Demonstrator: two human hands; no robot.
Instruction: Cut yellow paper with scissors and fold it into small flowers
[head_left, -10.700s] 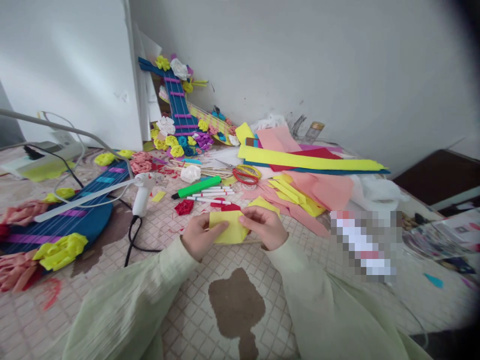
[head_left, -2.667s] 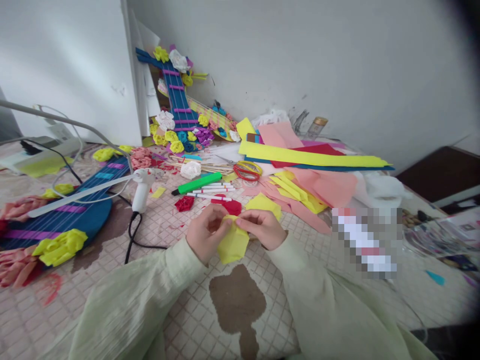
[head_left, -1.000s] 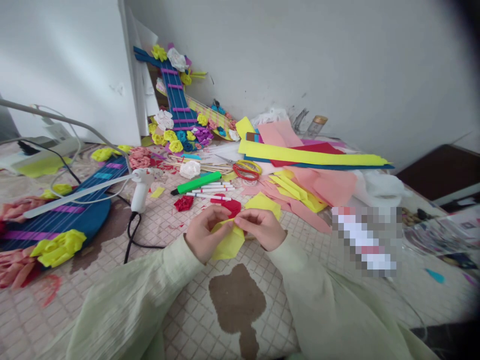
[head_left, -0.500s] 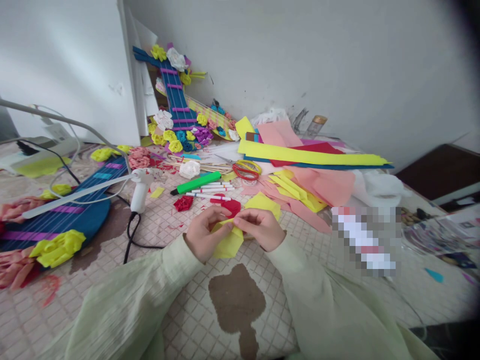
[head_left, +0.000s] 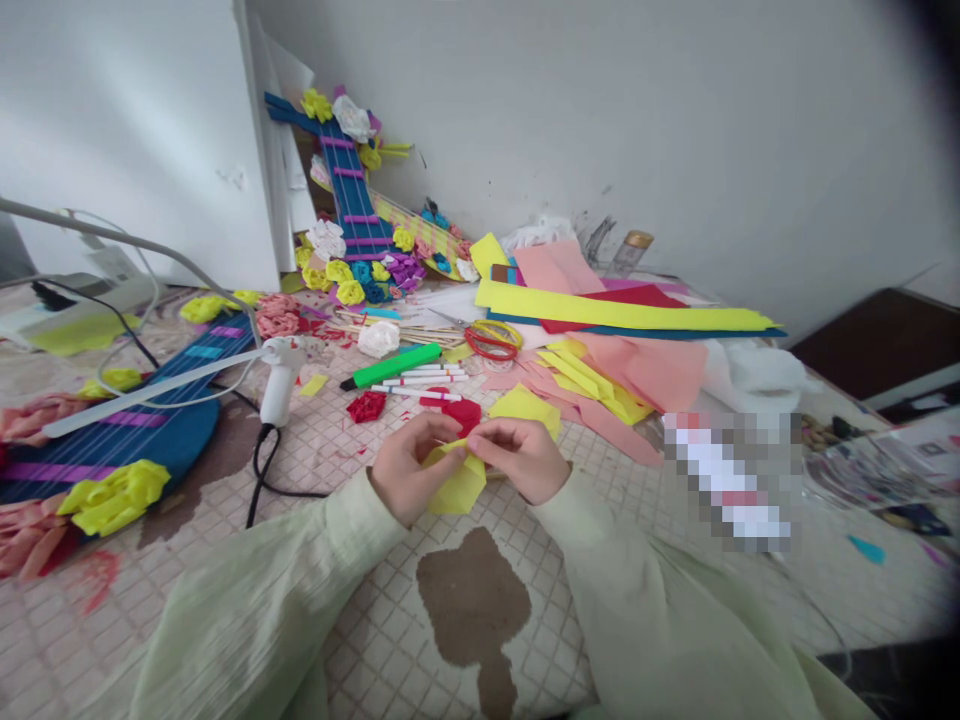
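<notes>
Yellow paper (head_left: 457, 490), stretched flat earlier, now hangs below its pinched upper edge. The left hand (head_left: 412, 470) and right hand (head_left: 523, 458) are nearly closed, thumbs and fingertips gripping it between them, above the counter (head_left: 375, 625); just beyond lie red paper (head_left: 465, 413) and a yellow sheet (head_left: 527, 403).

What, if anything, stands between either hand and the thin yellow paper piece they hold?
Nothing visible: the left hand and the right hand both pinch the thin yellow paper piece directly. The flat red paper piece and the flat yellow paper sheet lie beyond the hands, not in between.
</notes>
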